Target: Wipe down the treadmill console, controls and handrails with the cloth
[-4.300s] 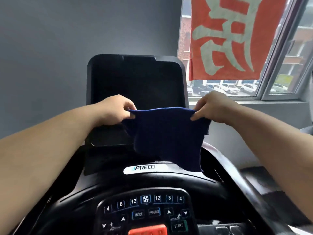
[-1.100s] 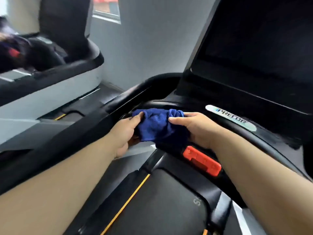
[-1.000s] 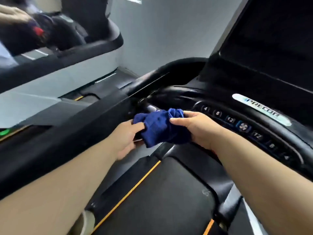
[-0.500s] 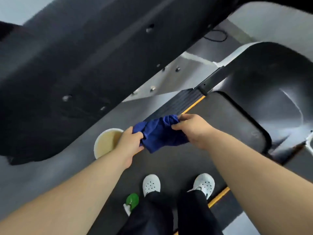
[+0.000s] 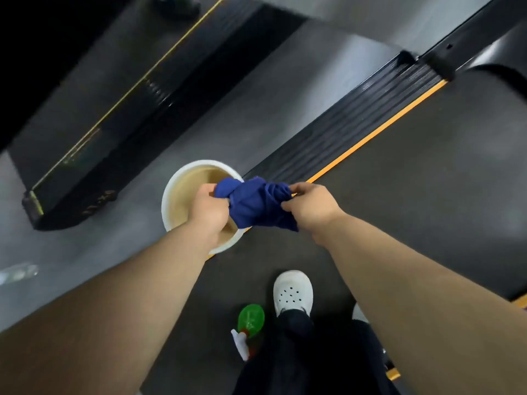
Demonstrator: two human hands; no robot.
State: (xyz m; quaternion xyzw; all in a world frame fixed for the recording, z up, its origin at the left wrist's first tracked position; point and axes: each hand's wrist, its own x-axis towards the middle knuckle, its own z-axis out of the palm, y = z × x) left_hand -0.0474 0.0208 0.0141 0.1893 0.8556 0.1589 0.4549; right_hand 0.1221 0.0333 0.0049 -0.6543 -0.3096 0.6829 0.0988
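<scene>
I look straight down. A dark blue cloth [image 5: 256, 203] is bunched up between my two hands. My left hand [image 5: 209, 209] grips its left end and my right hand [image 5: 309, 205] grips its right end, held above the rim of a white bucket [image 5: 171, 183] of murky brownish water. The bucket stands on the floor beside the treadmill's left side rail [image 5: 342, 138]. The black treadmill belt [image 5: 413, 195] lies under me. The console, controls and handrails are out of view.
A green spray bottle [image 5: 250, 319] with a white trigger stands on the belt beside my white shoe [image 5: 292, 292]. A neighbouring treadmill [image 5: 114, 132] with a yellow stripe lies on the left across a strip of grey floor [image 5: 71, 243].
My view has swung from the console down to the floor. Both hands have carried the bunched cloth away from the console to above the bucket.
</scene>
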